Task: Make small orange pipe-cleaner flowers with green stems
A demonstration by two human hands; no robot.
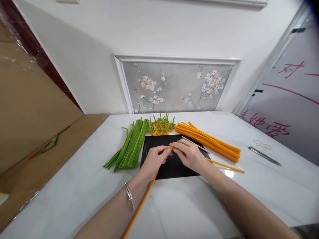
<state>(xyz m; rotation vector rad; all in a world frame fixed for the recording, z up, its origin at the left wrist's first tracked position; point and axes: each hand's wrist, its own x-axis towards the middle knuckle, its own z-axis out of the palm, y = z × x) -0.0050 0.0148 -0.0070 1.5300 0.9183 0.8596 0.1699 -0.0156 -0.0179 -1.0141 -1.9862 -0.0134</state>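
Over a black mat point(179, 171), my left hand point(156, 160) and my right hand point(187, 153) meet with fingertips pinched on an orange pipe cleaner point(142, 201). A short piece of orange shows between the two pinches. From under my left hand the stem runs down toward the front edge of the view. Another orange length point(228, 166) comes out from beneath my right wrist; whether it belongs to the same stem I cannot tell. Just behind my right hand, a thin wooden stick point(198, 146) lies slantwise across the mat. A silver bangle point(129, 196) circles my left wrist.
Behind the mat sit several small orange pieces with green tops point(161, 126). Green pipe cleaners point(134, 146) are bundled at left, orange ones point(209, 142) at right. Farther right lie a slim metal tool point(265, 156) and pale rings point(260, 146). Cardboard point(37, 89) stands left.
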